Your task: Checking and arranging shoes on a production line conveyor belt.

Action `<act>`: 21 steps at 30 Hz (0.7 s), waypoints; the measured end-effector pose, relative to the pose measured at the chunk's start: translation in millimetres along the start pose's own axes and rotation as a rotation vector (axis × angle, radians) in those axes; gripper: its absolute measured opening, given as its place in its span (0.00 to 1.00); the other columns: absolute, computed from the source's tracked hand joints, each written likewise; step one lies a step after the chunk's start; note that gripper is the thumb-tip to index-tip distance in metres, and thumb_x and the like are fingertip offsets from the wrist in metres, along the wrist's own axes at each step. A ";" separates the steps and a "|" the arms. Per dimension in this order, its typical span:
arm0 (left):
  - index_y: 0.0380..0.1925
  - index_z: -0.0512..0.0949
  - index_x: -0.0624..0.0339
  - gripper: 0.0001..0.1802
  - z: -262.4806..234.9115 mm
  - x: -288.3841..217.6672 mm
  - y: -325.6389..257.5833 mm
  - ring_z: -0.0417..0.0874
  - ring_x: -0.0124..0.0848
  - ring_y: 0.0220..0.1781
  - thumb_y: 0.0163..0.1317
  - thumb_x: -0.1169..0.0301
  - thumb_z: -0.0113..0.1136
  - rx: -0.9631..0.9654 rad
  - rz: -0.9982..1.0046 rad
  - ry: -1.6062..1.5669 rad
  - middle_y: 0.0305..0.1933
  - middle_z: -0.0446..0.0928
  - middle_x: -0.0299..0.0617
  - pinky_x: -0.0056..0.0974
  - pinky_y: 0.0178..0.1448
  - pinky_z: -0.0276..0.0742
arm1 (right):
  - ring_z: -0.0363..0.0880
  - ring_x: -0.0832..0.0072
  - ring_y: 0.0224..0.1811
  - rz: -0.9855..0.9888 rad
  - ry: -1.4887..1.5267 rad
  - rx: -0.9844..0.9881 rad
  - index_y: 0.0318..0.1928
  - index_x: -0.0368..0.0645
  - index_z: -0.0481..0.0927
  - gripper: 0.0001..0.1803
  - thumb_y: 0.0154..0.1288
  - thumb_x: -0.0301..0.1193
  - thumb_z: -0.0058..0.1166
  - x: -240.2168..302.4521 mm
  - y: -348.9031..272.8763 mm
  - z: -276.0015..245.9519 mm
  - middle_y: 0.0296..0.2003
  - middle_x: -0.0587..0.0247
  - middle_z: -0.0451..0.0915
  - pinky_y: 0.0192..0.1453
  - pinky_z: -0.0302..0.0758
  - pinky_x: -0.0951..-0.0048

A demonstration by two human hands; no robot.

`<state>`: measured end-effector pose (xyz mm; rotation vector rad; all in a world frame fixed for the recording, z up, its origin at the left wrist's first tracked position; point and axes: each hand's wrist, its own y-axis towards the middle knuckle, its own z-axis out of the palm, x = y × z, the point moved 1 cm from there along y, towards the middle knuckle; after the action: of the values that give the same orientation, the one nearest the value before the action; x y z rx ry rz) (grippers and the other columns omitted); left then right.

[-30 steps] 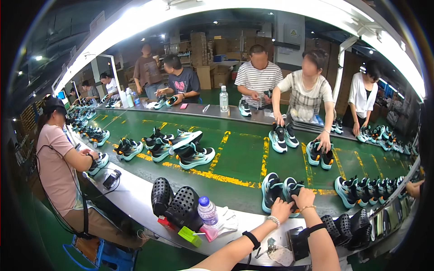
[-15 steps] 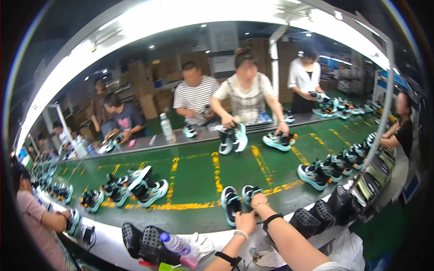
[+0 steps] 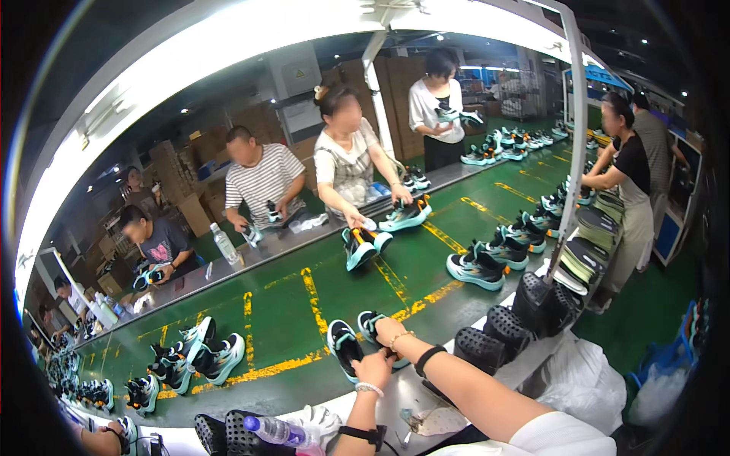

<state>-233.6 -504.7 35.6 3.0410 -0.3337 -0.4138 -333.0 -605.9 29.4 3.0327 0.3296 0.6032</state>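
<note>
Two black sneakers with mint-green soles stand side by side at the belt's near edge, toes away from me. My right hand (image 3: 391,334) grips the right sneaker (image 3: 371,322) around its opening, covering much of it. My left hand (image 3: 373,369), with a pearl bracelet at the wrist, is closed at that shoe's heel, its fingertips partly hidden. Beside it stands the left sneaker (image 3: 344,348), its collar close to my left thumb. Whether the left hand touches this second shoe I cannot tell.
The green conveyor belt (image 3: 281,323) with yellow markings carries more sneakers (image 3: 219,359) left and a row of sneakers (image 3: 479,266) right. Across it, a co-worker's hands (image 3: 356,218) handle shoes. Black dotted shoe forms (image 3: 506,327), a purple-capped bottle (image 3: 274,431) and a plastic bag (image 3: 582,380) lie nearby.
The view has swung right, so the scene sits further left. Both my hands stay at the right sneaker. Across the belt, the co-worker's pair has been tipped over, heels toward me.
</note>
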 end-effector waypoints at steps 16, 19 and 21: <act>0.36 0.84 0.56 0.33 -25.5 17.8 14.2 0.84 0.44 0.39 0.41 0.39 0.67 0.220 -0.001 -0.028 0.35 0.83 0.49 0.42 0.45 0.79 | 0.81 0.68 0.32 -0.291 0.711 0.321 0.45 0.38 0.77 0.16 0.65 0.37 0.54 3.9 -218.9 -125.8 0.30 0.55 0.82 0.40 0.75 0.69; 0.35 0.85 0.57 0.32 -39.1 9.5 3.6 0.85 0.43 0.37 0.42 0.40 0.67 0.143 0.000 -0.089 0.32 0.83 0.50 0.42 0.44 0.79 | 0.79 0.80 0.34 -0.144 0.877 0.317 0.50 0.38 0.76 0.17 0.65 0.34 0.55 -40.4 -257.0 -140.8 0.32 0.62 0.83 0.40 0.74 0.77; 0.37 0.84 0.59 0.33 -47.8 8.4 -0.4 0.84 0.44 0.36 0.43 0.41 0.66 0.045 -0.004 -0.146 0.30 0.83 0.51 0.42 0.43 0.79 | 0.78 0.82 0.35 -0.085 0.942 0.317 0.52 0.37 0.75 0.17 0.66 0.32 0.54 -61.3 -283.9 -161.0 0.34 0.63 0.83 0.41 0.73 0.80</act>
<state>-212.8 -505.0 79.5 3.0629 -0.3489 -0.6393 -506.7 -343.1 134.7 2.7195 0.6008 2.1058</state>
